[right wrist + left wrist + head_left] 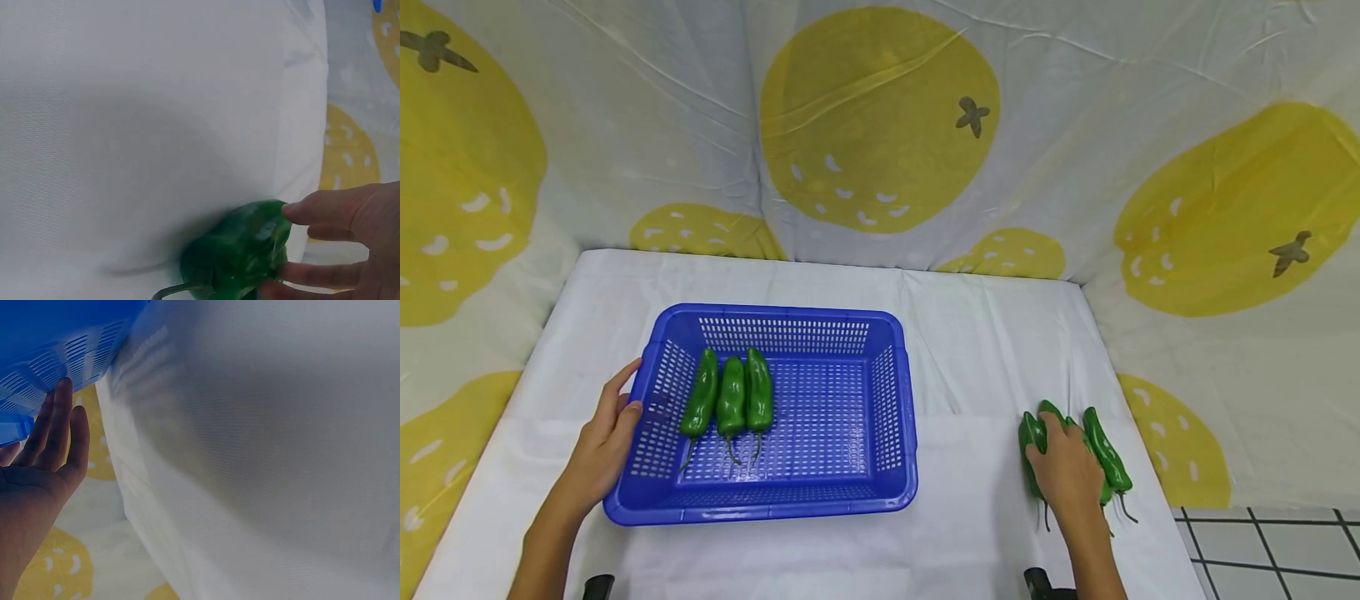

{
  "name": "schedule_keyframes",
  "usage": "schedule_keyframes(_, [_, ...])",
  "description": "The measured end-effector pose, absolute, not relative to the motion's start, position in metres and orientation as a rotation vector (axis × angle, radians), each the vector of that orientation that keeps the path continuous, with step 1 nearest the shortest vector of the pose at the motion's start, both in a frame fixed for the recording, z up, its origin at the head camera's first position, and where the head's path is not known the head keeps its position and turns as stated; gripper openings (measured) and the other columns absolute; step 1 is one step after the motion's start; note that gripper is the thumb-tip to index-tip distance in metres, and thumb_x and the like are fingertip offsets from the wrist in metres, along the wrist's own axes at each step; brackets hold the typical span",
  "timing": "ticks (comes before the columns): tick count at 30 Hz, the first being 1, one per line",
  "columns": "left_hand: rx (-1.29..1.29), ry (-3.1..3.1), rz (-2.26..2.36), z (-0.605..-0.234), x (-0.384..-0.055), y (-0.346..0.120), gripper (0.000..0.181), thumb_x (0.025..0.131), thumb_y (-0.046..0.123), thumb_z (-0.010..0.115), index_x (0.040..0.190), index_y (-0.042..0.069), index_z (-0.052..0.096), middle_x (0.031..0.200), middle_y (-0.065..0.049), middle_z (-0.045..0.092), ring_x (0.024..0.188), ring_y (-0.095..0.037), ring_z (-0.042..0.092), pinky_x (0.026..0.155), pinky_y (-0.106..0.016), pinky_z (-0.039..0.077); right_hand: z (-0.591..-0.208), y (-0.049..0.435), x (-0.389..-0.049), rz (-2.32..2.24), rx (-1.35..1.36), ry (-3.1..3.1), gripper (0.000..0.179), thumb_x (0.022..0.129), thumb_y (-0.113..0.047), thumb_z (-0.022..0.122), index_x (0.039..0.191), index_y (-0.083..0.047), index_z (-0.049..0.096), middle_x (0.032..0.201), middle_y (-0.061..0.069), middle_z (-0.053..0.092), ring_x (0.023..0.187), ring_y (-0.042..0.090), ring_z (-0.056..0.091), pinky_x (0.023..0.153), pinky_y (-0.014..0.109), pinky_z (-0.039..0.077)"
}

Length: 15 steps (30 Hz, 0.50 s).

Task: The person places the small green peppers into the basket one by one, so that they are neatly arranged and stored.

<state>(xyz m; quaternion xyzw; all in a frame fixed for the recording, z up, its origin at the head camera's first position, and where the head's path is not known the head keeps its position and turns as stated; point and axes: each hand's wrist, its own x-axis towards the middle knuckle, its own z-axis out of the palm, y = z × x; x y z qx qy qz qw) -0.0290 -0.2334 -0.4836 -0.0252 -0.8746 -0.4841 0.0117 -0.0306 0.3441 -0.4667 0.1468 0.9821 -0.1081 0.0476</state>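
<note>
A blue plastic basket (891, 492) with slotted walls stands on the left half of the table, holding three long green peppers (731, 396) side by side, stems toward me. My left hand (604, 442) grips its left rim, thumb on top; the left wrist view shows fingers against the slotted outer wall. Over a group of several green peppers (1106, 450) at the right is my right hand (1070, 467). Its thumb and fingertips are round the leftmost green pepper (240, 247), pinching it in the right wrist view. Other peppers are partly hidden under the hand.
White cloth (958, 467) covers the table. Behind and at both sides hangs a cloth with yellow fruit prints (880, 117). White floor tiles (1270, 542) show past the right edge. Small black objects (598, 586) show at the bottom near each forearm.
</note>
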Motion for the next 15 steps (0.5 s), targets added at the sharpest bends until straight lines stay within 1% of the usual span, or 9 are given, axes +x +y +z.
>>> schedule_keyframes(3, [-0.077, -2.727, -1.506, -0.484, -0.028, -0.233, 0.058, 0.108, 0.014, 0.028, 0.161, 0.026, 0.009, 0.133, -0.034, 0.050, 0.097, -0.051, 0.062, 0.065, -0.049, 0.057, -0.469, 0.344, -0.030, -0.337, 0.449, 2.970, 0.059, 0.091, -0.015, 0.068, 0.144, -0.006, 0.044, 0.123, 0.036, 0.052, 0.086, 0.058, 0.059, 0.063, 0.063, 0.047])
schedule_keyframes(6, [-0.078, -2.724, -1.518, -0.484, -0.028, -0.233, 0.058, 0.108, 0.014, 0.028, 0.161, 0.026, 0.009, 0.133, -0.035, 0.050, 0.097, -0.052, 0.062, 0.065, -0.053, 0.057, -0.473, 0.345, -0.029, -0.345, 0.426, 2.947, 0.060, 0.090, -0.014, 0.068, 0.144, -0.004, 0.043, 0.121, 0.037, 0.053, 0.086, 0.057, 0.060, 0.065, 0.065, 0.047])
schedule_keyframes(10, [-0.078, -2.719, -1.532, -0.484, -0.028, -0.233, 0.058, 0.108, 0.015, 0.028, 0.161, 0.026, 0.008, 0.132, -0.035, 0.050, 0.097, -0.053, 0.062, 0.066, -0.056, 0.057, -0.479, 0.347, -0.028, -0.361, 0.401, 2.916, 0.061, 0.091, -0.013, 0.067, 0.145, -0.002, 0.041, 0.120, 0.038, 0.055, 0.091, 0.058, 0.059, 0.068, 0.067, 0.047])
schedule_keyframes(12, [-0.078, -2.722, -1.528, -0.483, -0.028, -0.233, 0.057, 0.108, 0.015, 0.028, 0.161, 0.026, 0.008, 0.131, -0.035, 0.050, 0.097, -0.053, 0.062, 0.065, -0.055, 0.057, -0.481, 0.347, -0.028, -0.369, 0.398, 2.904, 0.062, 0.091, -0.014, 0.067, 0.146, -0.003, 0.040, 0.120, 0.038, 0.055, 0.094, 0.060, 0.058, 0.070, 0.068, 0.046])
schedule_keyframes(15, [-0.075, -2.724, -1.528, -0.482, -0.029, -0.232, 0.058, 0.108, 0.015, 0.028, 0.161, 0.026, 0.008, 0.131, -0.035, 0.050, 0.097, -0.053, 0.062, 0.066, -0.057, 0.056, -0.482, 0.348, -0.030, -0.379, 0.391, 2.896, 0.062, 0.091, -0.013, 0.066, 0.146, -0.003, 0.039, 0.121, 0.038, 0.055, 0.094, 0.060, 0.058, 0.070, 0.068, 0.047])
